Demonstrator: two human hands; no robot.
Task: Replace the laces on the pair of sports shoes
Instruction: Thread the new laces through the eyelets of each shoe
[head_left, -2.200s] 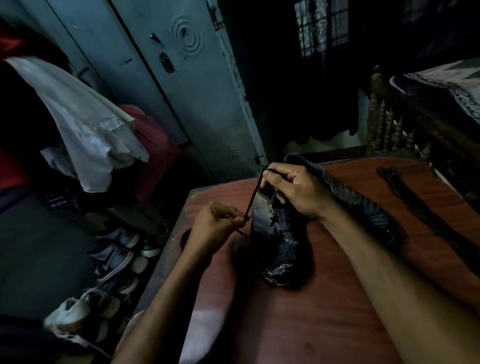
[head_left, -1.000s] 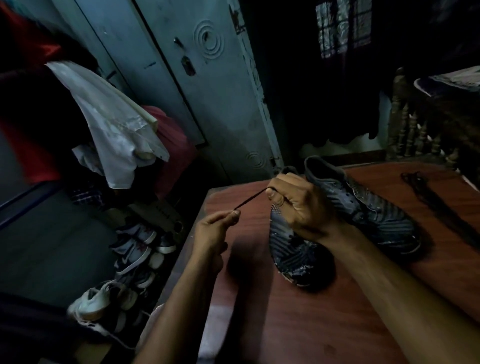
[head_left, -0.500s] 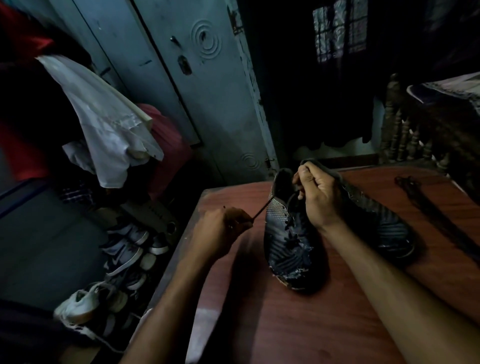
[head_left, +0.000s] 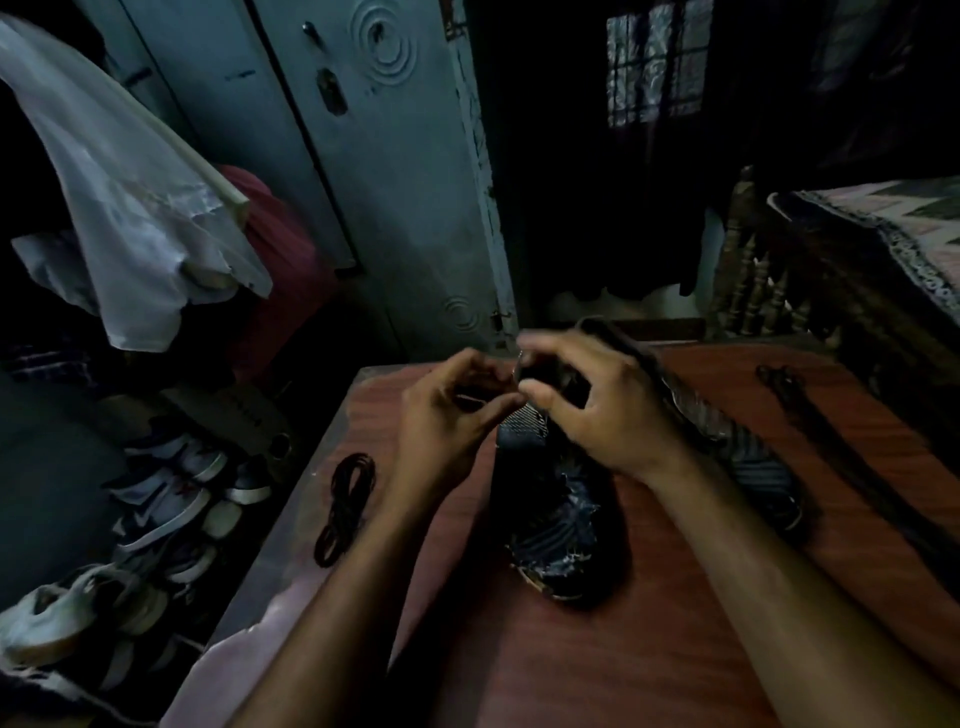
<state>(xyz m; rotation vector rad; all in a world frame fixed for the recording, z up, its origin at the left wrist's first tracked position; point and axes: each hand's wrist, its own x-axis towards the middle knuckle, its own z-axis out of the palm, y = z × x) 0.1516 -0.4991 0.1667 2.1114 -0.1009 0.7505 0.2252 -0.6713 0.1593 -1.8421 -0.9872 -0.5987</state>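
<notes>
From the head view, both hands have come together at the collar of the near shoe (head_left: 561, 499) on the desk (head_left: 597, 675). The left hand (head_left: 452, 415) no longer draws the lace (head_left: 470, 399) sideways but pinches it; lacing seems near the top eyelets. The right hand (head_left: 597, 410) curls over the tongue; blur and gloom hide its grip and the eyelets. The coiled lace (head_left: 345, 506) lies at the desk's left edge.

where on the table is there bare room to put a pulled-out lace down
Bare wood lies on the table between the forearms, nearer than the near shoe, and in a strip between the far shoe and the loose laces at right. The left edge holds a lace coil. Around both hands it is crowded.
</notes>
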